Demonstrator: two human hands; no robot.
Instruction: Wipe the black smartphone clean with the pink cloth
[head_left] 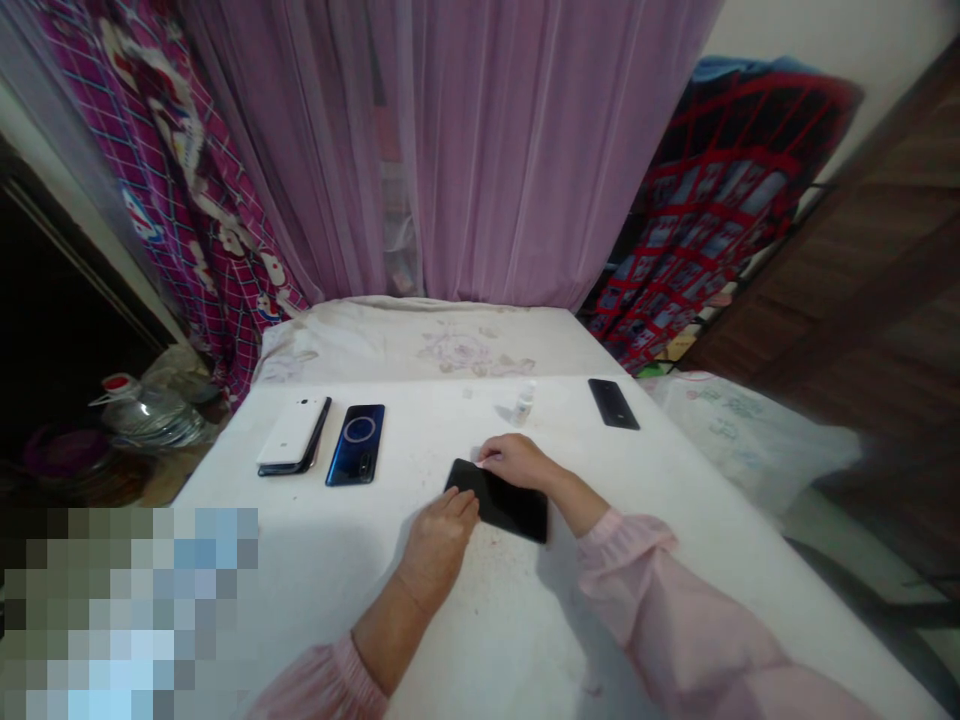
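One touched phone (511,500), blurred bag print (724,430)

Right cuff (600,537): gathered, pale pink | right sleeve (697,620): loose, behind cuff | left sleeve (322,685): matching pink | right hand (517,461), left hand (439,540): bare

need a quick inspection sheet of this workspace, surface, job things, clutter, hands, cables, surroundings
surface: white-covered table, fine specks near the work
job's things: dark phone lying flat between both hands
clutter: white phone stacked on a darker phone; blue phone; black phone; small bottle
left hand: fingers on the dark phone's near edge
right hand: fingers at its far edge; anything pinched is too small to identify
cables: nothing seen
surroundings: purple curtain behind; red-capped water bottle left; plastic bag right
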